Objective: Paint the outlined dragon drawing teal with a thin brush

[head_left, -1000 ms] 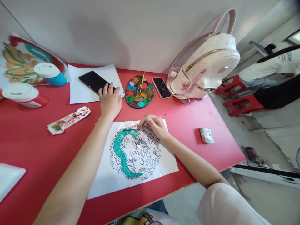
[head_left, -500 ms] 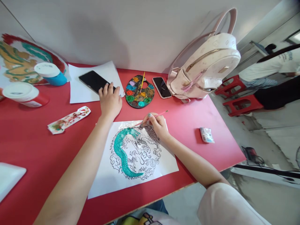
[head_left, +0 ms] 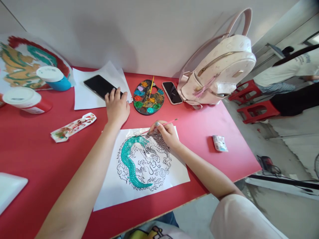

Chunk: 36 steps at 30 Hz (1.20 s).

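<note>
My right hand (head_left: 165, 133) is closed round a thin pink paintbrush (head_left: 170, 121), its tip at the top of a dragon drawing (head_left: 152, 172) on white paper. The dragon's tail and the left part of its body are painted teal; the head and right side are bare black outline. My left hand (head_left: 117, 108) lies palm down with fingers spread, its fingertips over the lower right end of a black phone (head_left: 99, 87). That phone rests on white sheets (head_left: 82, 99). A paint palette (head_left: 143, 111) with several colours stands behind the drawing, a yellow brush (head_left: 152, 87) lying on it.
A pink-framed phone (head_left: 171, 93) lies beside a cream backpack (head_left: 224, 66) against the wall. Blue (head_left: 58, 81) and red (head_left: 32, 103) paint bottles, a stained strip (head_left: 73, 127) and a painted picture (head_left: 22, 63) are left. A small packet (head_left: 220, 143) lies right. People sit on red stools (head_left: 259, 110) beyond.
My right hand and the paintbrush shifted slightly right and up, then back left along the dragon's upper edge. The painted picture and loose sheets at the back stirred a little. My left hand stayed put.
</note>
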Each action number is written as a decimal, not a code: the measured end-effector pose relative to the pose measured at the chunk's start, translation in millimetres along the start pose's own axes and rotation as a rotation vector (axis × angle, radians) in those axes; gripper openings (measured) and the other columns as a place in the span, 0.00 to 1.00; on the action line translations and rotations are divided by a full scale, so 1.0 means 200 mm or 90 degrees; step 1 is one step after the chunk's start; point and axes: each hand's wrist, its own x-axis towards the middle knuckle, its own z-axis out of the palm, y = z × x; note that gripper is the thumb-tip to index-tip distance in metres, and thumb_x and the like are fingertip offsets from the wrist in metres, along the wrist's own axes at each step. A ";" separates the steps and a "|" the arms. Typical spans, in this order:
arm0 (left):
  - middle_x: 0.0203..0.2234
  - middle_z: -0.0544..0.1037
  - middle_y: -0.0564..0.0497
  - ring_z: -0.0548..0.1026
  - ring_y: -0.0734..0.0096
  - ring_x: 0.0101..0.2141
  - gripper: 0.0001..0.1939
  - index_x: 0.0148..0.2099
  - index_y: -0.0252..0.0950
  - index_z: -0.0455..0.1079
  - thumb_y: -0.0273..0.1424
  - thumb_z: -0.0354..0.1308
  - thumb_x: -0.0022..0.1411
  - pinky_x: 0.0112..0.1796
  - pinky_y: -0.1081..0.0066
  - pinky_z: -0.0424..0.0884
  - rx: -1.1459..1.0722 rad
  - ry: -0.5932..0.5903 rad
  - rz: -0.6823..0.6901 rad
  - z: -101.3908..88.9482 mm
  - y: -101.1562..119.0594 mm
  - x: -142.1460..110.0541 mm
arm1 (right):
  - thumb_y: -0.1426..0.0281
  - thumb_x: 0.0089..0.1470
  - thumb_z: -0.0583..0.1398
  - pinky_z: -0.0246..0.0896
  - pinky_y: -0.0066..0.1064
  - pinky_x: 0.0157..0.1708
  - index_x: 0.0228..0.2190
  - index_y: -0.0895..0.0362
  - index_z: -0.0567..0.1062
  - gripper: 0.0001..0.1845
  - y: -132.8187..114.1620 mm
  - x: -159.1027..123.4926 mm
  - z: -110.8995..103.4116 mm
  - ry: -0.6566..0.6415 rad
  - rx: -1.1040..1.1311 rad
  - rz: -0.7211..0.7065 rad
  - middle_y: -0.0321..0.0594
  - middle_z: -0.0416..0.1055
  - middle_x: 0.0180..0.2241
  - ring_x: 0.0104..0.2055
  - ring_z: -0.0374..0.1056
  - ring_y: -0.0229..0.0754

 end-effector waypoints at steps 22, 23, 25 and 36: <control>0.83 0.66 0.39 0.58 0.34 0.83 0.29 0.73 0.42 0.76 0.30 0.51 0.76 0.81 0.27 0.50 -0.005 -0.003 -0.003 0.00 0.00 0.00 | 0.30 0.71 0.59 0.62 0.36 0.27 0.21 0.52 0.78 0.44 0.04 -0.01 -0.01 0.057 -0.005 -0.007 0.39 0.72 0.21 0.23 0.59 0.40; 0.83 0.67 0.39 0.58 0.34 0.83 0.28 0.73 0.42 0.77 0.31 0.51 0.77 0.81 0.27 0.50 -0.004 -0.002 -0.002 0.00 0.00 0.00 | 0.29 0.71 0.58 0.61 0.36 0.27 0.21 0.52 0.78 0.45 0.04 -0.01 -0.01 0.072 -0.010 -0.001 0.39 0.71 0.21 0.23 0.59 0.40; 0.82 0.68 0.40 0.59 0.35 0.83 0.28 0.73 0.43 0.77 0.31 0.50 0.77 0.80 0.27 0.51 -0.004 0.001 0.000 0.00 0.00 0.00 | 0.29 0.73 0.54 0.59 0.35 0.26 0.20 0.52 0.77 0.47 0.04 -0.01 -0.01 0.120 -0.003 0.006 0.39 0.70 0.19 0.23 0.60 0.40; 0.84 0.64 0.36 0.57 0.31 0.84 0.29 0.73 0.38 0.76 0.29 0.52 0.74 0.80 0.25 0.49 -0.009 -0.011 -0.003 0.00 0.00 0.01 | 0.41 0.79 0.60 0.79 0.44 0.56 0.37 0.53 0.89 0.33 0.02 0.01 -0.02 -0.198 0.029 -0.110 0.46 0.86 0.36 0.44 0.82 0.49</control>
